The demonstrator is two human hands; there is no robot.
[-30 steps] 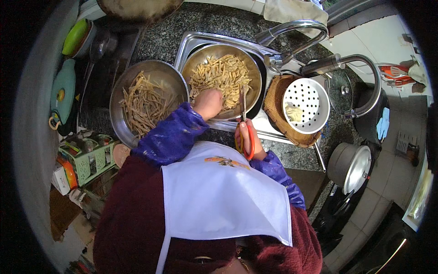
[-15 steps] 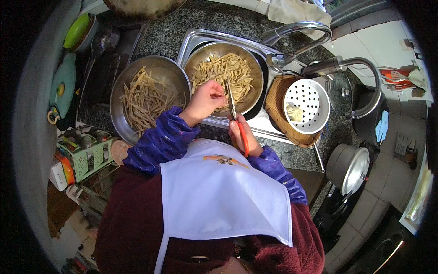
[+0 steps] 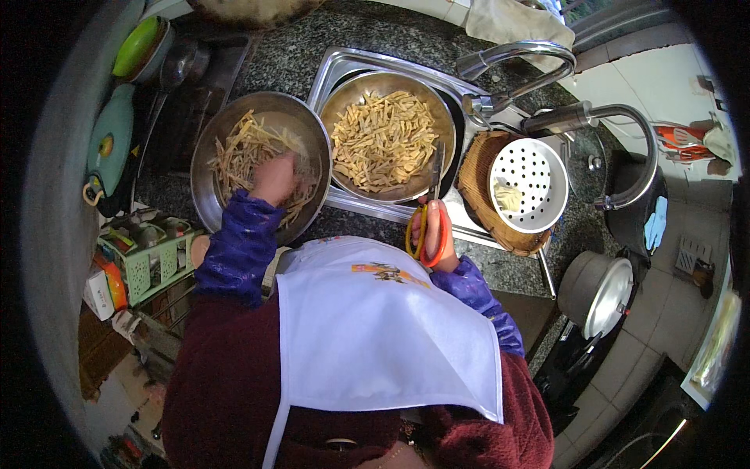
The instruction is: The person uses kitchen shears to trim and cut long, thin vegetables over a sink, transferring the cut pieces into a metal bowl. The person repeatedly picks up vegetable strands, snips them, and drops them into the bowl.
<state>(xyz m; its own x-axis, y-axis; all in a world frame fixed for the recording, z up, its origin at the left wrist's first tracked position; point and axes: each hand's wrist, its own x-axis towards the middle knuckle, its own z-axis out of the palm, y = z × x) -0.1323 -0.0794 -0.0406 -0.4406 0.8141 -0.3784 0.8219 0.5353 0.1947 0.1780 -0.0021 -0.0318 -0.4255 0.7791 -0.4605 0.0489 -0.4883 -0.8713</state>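
My left hand (image 3: pixel 275 180) is down among long, thin, pale brown strips (image 3: pixel 236 160), which look like dried vegetable, in the left steel bowl (image 3: pixel 201 191). Motion blurs its fingers. My right hand (image 3: pixel 447 252) grips a pair of scissors (image 3: pixel 437 181) by red and yellow handle loops. Their dark blades point away from me over the near right rim of the second steel bowl (image 3: pixel 339 111), seemingly closed. Short cut pieces (image 3: pixel 383 141) of the same strips cover this bowl's bottom. It sits in the sink (image 3: pixel 332 69).
Right of the sink, a white perforated basket (image 3: pixel 539 164) holding a pale lump stands on a woven tray (image 3: pixel 473 176). Two curved taps (image 3: pixel 547 48) reach over the counter. A grey pot (image 3: pixel 586 289) is at right, a green caddy (image 3: pixel 148 270) at lower left.
My left hand has gone from above the sink bowl into the left bowl. My right hand and the scissors have shifted right and slightly back toward me.
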